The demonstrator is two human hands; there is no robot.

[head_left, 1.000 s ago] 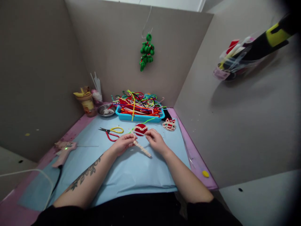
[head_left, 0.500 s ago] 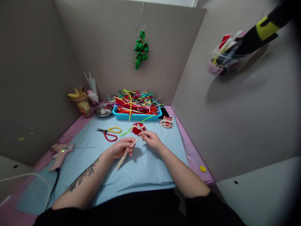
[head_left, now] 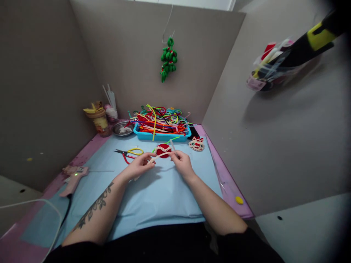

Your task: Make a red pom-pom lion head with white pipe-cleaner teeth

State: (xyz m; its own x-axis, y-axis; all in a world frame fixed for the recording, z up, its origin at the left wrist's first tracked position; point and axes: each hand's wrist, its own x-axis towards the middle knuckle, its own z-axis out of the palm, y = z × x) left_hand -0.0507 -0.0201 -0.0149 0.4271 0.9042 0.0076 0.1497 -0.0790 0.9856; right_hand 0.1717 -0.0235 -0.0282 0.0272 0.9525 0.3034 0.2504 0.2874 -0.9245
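Cream strip [head_left: 161, 155] Held in a Shallow Arch

At a worktable with a blue cover [head_left: 170, 204], a person in black sleeves holds the strip up at the centre of the scene, where it bows between a left hand [head_left: 142, 163] and a right hand [head_left: 181, 162]. Clock directions here run from that arch, with twelve pointing away from the worker. The right thumb and fingers are pinched together on the strip's end, and a pale slim piece [head_left: 172, 144] juts up beside them. The left thumb and forefinger stand a little apart, the strip running in between; how tightly the hidden fingers grip, I cannot tell from where I stand.

Just beyond the arch, toward twelve, lies a red disc [head_left: 166, 150] with a ruffled cream edging, partly behind the strip. Farther out at twelve, a blue tray [head_left: 161, 137] brims with coloured pipe cleaners [head_left: 164, 118], and above it a green ornament [head_left: 168, 56] hangs against the grey wall. At two o'clock rests a small cream-and-red figure [head_left: 196, 144]. Scissors [head_left: 125, 152] with one yellow and one red handle lie between nine and ten, near the left hand; a metal dish [head_left: 116, 130] sits between ten and eleven. A pink glue gun [head_left: 72, 180], its green light lit, lies between eight and nine, and a yellow disc [head_left: 239, 200] sits at four.
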